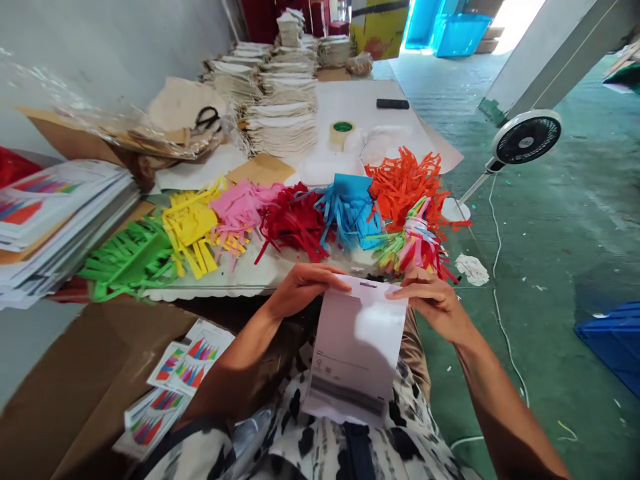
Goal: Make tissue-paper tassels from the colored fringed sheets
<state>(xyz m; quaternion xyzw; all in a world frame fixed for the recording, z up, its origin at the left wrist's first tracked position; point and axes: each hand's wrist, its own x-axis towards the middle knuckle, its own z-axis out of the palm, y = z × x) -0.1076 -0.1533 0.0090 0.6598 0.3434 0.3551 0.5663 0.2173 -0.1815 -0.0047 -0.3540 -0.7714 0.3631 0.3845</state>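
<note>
A white printed card sleeve [360, 340] with a hang slot at its top edge is held up over my lap. My left hand [305, 287] pinches its upper left corner, and my right hand [433, 300] pinches the upper right one. Small print and a grey band show on its lower half. Just beyond, a row of cut strips lies along the table edge: green [133, 260], yellow [193, 223], pink [245, 207], dark red [295, 220], blue [350, 210] and orange [403, 183]. A mixed-colour tied bundle [420, 233] sits nearest my right hand.
Printed cards with coloured pictures [185, 367] lie in a cardboard box [75, 373] at my left. Paper stacks [280, 127], scissors [207, 119], a tape roll [342, 133] and a dark phone-like object [393, 104] are on the table. A fan [527, 137] stands at right, its cable on the floor.
</note>
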